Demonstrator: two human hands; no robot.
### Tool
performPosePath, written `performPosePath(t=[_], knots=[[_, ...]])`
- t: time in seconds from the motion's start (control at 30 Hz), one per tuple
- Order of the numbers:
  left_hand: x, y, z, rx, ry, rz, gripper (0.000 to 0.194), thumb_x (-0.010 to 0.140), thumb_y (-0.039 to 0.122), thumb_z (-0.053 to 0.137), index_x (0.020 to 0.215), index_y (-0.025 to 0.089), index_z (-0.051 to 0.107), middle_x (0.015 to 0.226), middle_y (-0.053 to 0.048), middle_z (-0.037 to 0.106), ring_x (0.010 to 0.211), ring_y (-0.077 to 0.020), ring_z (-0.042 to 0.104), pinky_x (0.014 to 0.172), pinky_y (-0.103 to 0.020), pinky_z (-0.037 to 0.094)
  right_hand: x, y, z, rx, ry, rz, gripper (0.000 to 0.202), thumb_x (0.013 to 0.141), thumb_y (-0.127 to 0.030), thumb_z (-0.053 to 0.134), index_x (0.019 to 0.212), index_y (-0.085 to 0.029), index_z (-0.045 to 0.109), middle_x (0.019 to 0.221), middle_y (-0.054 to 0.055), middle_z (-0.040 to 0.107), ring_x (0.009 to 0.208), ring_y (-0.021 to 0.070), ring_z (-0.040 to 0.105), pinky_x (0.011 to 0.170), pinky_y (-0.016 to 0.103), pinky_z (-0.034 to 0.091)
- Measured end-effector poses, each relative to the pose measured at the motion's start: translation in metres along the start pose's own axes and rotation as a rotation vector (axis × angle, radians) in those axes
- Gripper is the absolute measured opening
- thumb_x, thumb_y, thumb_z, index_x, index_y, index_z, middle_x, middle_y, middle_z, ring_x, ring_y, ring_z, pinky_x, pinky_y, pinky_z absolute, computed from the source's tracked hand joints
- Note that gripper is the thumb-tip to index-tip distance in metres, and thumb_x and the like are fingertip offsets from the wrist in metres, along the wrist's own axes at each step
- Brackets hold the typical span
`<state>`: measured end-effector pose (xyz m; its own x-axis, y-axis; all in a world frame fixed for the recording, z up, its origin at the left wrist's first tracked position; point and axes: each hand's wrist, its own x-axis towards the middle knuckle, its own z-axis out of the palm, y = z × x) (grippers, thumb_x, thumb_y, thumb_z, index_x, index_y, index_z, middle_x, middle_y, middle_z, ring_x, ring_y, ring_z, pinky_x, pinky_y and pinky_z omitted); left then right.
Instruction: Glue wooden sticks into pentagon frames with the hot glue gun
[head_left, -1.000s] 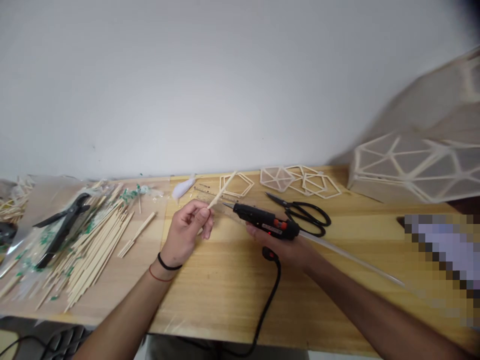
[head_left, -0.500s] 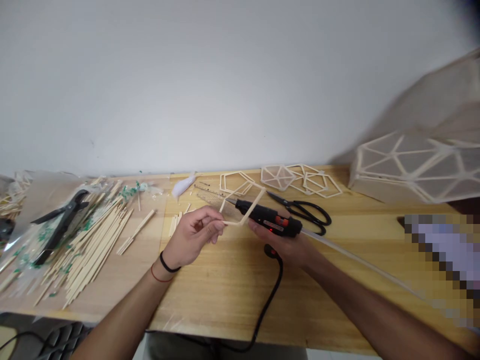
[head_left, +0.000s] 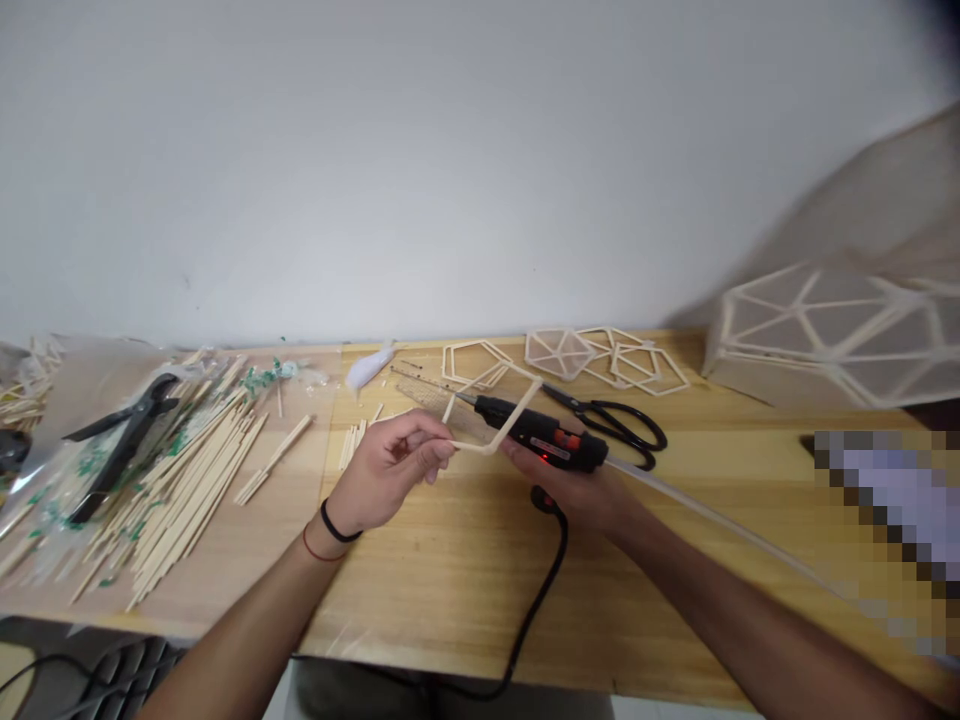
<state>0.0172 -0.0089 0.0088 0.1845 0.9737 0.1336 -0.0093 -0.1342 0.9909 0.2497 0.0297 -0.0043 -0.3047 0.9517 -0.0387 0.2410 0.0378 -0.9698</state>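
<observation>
Between thumb and fingers, my left hand (head_left: 394, 465) pinches one corner of a pentagon-shaped stick frame (head_left: 516, 415), raised above the table. My right hand (head_left: 570, 490) is wrapped round a black glue gun (head_left: 541, 432) with an orange-red switch and a lit red light. The gun's metal nozzle points left, across the inside of the frame as I see it; whether it touches a stick I cannot tell. A long clear glue stick (head_left: 712, 525) runs out of the gun's back end toward the lower right.
Black scissors (head_left: 622, 425) lie right of the gun. Flat stick frames (head_left: 652, 370) and a clear ruler (head_left: 427, 385) lie farther back. Loose sticks (head_left: 202, 500) and black cutters (head_left: 124, 460) cover the left side. A large panelled stick structure (head_left: 832, 330) stands right. A black cord (head_left: 536, 610) crosses the front edge.
The view has shifted very slightly. Both hands keep their hold on the stick frame and the glue gun, nearly in the same place.
</observation>
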Motion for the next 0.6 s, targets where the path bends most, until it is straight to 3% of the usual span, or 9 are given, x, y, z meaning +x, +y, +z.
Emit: performPosePath(t=[0.3, 0.6], knots=[[0.0000, -0.0002, 0.0002, 0.020, 0.010, -0.003, 0.038, 0.093, 0.053, 0.079, 0.090, 0.016, 0.074, 0.068, 0.000, 0.065, 0.056, -0.0087, 0.055, 0.055, -0.020, 0.046, -0.0007, -0.0038, -0.0003, 0.013, 0.006, 0.073, 0.054, 0.074, -0.066, 0.082, 0.060, -0.026, 0.049, 0.052, -0.001, 0.047, 0.046, 0.0147, 0.044, 0.040, 0.028, 0.033], [-0.0002, -0.0012, -0.0002, 0.028, 0.007, 0.004, 0.037, 0.094, 0.053, 0.079, 0.091, 0.016, 0.075, 0.069, 0.000, 0.065, 0.057, -0.0090, 0.055, 0.056, -0.021, 0.047, -0.0011, -0.0065, 0.0005, -0.017, 0.008, 0.051, 0.056, 0.074, -0.065, 0.081, 0.058, -0.025, 0.046, 0.052, -0.002, 0.044, 0.047, 0.0138, 0.042, 0.043, 0.029, 0.033]])
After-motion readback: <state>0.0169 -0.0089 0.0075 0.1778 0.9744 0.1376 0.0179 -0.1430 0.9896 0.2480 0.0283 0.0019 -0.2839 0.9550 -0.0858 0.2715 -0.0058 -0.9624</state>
